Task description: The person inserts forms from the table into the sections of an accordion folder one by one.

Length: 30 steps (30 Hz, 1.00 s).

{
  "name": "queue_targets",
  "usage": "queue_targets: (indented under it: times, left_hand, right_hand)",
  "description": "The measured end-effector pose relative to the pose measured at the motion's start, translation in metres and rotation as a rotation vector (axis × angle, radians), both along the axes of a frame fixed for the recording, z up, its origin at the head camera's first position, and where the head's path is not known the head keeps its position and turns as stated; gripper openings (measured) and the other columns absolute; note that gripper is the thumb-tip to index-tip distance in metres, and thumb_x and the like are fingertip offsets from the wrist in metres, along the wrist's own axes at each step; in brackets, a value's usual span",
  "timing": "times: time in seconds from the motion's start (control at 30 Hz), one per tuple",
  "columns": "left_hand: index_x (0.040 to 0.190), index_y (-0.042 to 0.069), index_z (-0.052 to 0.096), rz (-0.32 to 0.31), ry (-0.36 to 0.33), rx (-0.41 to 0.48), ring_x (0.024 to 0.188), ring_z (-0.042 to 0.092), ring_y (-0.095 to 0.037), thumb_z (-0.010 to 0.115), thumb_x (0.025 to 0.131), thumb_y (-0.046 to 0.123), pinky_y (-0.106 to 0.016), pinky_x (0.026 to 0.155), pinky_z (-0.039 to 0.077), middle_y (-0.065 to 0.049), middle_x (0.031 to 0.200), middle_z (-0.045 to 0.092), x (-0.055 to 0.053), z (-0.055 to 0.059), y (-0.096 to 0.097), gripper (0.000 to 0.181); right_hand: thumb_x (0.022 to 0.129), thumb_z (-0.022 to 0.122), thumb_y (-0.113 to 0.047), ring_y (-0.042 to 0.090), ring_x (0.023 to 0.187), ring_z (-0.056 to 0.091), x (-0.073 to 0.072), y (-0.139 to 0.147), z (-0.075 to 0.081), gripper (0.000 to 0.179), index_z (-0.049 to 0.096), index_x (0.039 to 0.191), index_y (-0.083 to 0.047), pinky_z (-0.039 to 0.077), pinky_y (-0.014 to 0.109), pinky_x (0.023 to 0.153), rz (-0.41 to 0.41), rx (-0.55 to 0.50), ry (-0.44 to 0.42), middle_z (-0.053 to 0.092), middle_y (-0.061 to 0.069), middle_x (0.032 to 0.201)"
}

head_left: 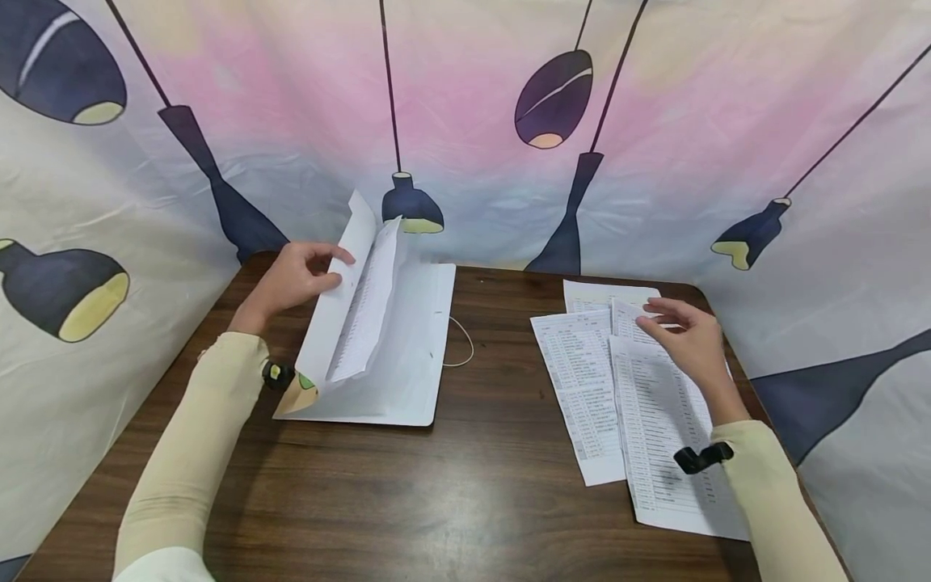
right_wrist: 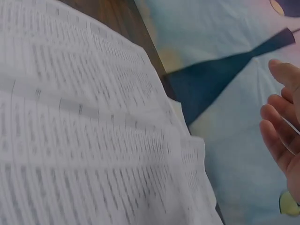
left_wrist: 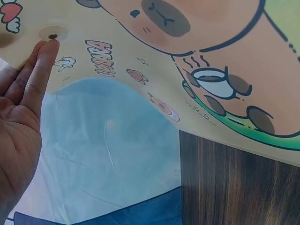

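Note:
A white folder [head_left: 414, 356] lies unfolded on the table at left. Its cover [head_left: 323, 323] stands tilted up, and my left hand [head_left: 294, 275] holds it by the outer edge. In the left wrist view, straight fingers [left_wrist: 40, 77] touch the cover's printed outside, with a cartoon animal and a cup on it. Printed sheets [head_left: 367, 311] lean upright inside the folder, beside the cover. On the right, my right hand [head_left: 687, 339] hovers over loose printed papers [head_left: 658, 436], fingers loosely bent. The right wrist view shows nothing in its fingers [right_wrist: 276, 112].
A thin elastic loop [head_left: 469, 347] sticks out from the folder's right side. The dark wooden table [head_left: 494, 485] meets a fabric backdrop [head_left: 465, 97] printed with lamps. More printed sheets [head_left: 582, 388] overlap at the right. Both wrists carry small black devices.

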<state>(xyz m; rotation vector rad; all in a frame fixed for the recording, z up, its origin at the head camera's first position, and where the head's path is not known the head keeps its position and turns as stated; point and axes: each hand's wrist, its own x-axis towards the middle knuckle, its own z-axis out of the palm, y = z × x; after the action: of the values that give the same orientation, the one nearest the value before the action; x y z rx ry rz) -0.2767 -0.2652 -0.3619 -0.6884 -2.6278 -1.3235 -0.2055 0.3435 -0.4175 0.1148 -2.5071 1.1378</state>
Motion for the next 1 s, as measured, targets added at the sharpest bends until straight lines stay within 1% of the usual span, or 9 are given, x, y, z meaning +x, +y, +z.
queue_targets:
  times: [0.2,0.33,0.47,0.53,0.6,0.7,0.87,0.93,1.0]
  left_hand:
    - [0.116,0.004,0.073,-0.004,-0.006,0.005,0.065,0.057,-0.016,0.062,0.09,0.0,-0.023,0.061,0.048,-0.018,0.103,0.069,0.001,0.001,0.0,0.029]
    - [0.116,0.005,0.074,0.002,-0.02,0.012,0.066,0.057,-0.016,0.063,0.09,0.001,-0.024,0.062,0.048,-0.017,0.107,0.07,0.001,0.001,0.0,0.028]
    - [0.116,0.005,0.073,0.006,-0.025,0.008,0.066,0.057,-0.017,0.063,0.09,0.001,-0.024,0.061,0.047,-0.017,0.11,0.069,0.001,0.0,0.0,0.028]
    - [0.116,0.005,0.073,0.007,-0.021,0.007,0.066,0.056,-0.017,0.062,0.09,0.001,-0.024,0.061,0.047,-0.017,0.109,0.069,0.001,0.0,0.0,0.028]
    - [0.116,0.004,0.074,0.004,-0.013,0.005,0.065,0.056,-0.017,0.062,0.09,0.002,-0.025,0.06,0.047,-0.017,0.105,0.069,0.001,0.0,0.0,0.028]
    - [0.115,0.005,0.074,0.001,0.005,0.002,0.063,0.054,-0.018,0.062,0.09,0.002,-0.025,0.06,0.046,-0.014,0.097,0.069,0.001,0.0,0.0,0.027]
    - [0.113,0.007,0.075,0.0,0.025,-0.005,0.063,0.052,-0.017,0.062,0.09,0.001,-0.024,0.059,0.045,-0.01,0.091,0.067,0.0,0.0,-0.001,0.027]
    - [0.113,0.007,0.075,-0.001,0.023,-0.003,0.063,0.052,-0.017,0.062,0.09,0.001,-0.024,0.059,0.045,-0.01,0.091,0.067,0.0,-0.001,-0.001,0.027]
    - [0.113,0.006,0.075,0.0,0.019,0.0,0.063,0.052,-0.017,0.062,0.09,0.001,-0.024,0.06,0.045,-0.011,0.091,0.067,0.001,-0.001,-0.002,0.026]
  right_hand:
    - [0.091,0.078,-0.031,-0.011,0.092,0.054,0.015,0.029,-0.005,0.05,0.068,0.133,-0.006,0.044,0.009,0.077,-0.029,0.052,-0.086,0.069,0.019,0.123]
    - [0.091,0.077,-0.037,-0.01,0.092,0.053,0.023,0.046,-0.006,0.054,0.067,0.134,-0.005,0.044,0.008,0.072,-0.085,0.084,-0.142,0.067,0.021,0.127]
    - [0.091,0.075,-0.044,0.015,0.104,0.06,0.031,0.059,-0.007,0.061,0.064,0.138,-0.005,0.043,0.012,0.072,-0.159,0.092,-0.216,0.064,0.022,0.132]
    - [0.091,0.074,-0.046,0.028,0.114,0.059,0.036,0.064,-0.008,0.064,0.062,0.14,-0.006,0.042,0.015,0.075,-0.2,0.083,-0.254,0.063,0.021,0.135]
    - [0.091,0.074,-0.048,0.032,0.118,0.057,0.04,0.069,-0.009,0.066,0.062,0.14,-0.006,0.04,0.017,0.076,-0.247,0.079,-0.283,0.062,0.021,0.137]
    - [0.091,0.074,-0.047,0.021,0.11,0.058,0.047,0.076,-0.013,0.065,0.062,0.14,-0.006,0.04,0.019,0.075,-0.295,0.088,-0.305,0.063,0.02,0.135]
    - [0.09,0.075,-0.047,-0.004,0.091,0.048,0.057,0.086,-0.019,0.065,0.063,0.139,-0.005,0.042,0.017,0.069,-0.331,0.102,-0.338,0.065,0.021,0.13]
    - [0.09,0.076,-0.047,-0.004,0.09,0.048,0.06,0.089,-0.02,0.067,0.063,0.138,-0.003,0.042,0.018,0.067,-0.341,0.11,-0.355,0.065,0.023,0.129]
    - [0.089,0.075,-0.047,0.004,0.093,0.055,0.063,0.091,-0.021,0.068,0.062,0.138,-0.002,0.043,0.019,0.068,-0.351,0.121,-0.374,0.065,0.024,0.129]
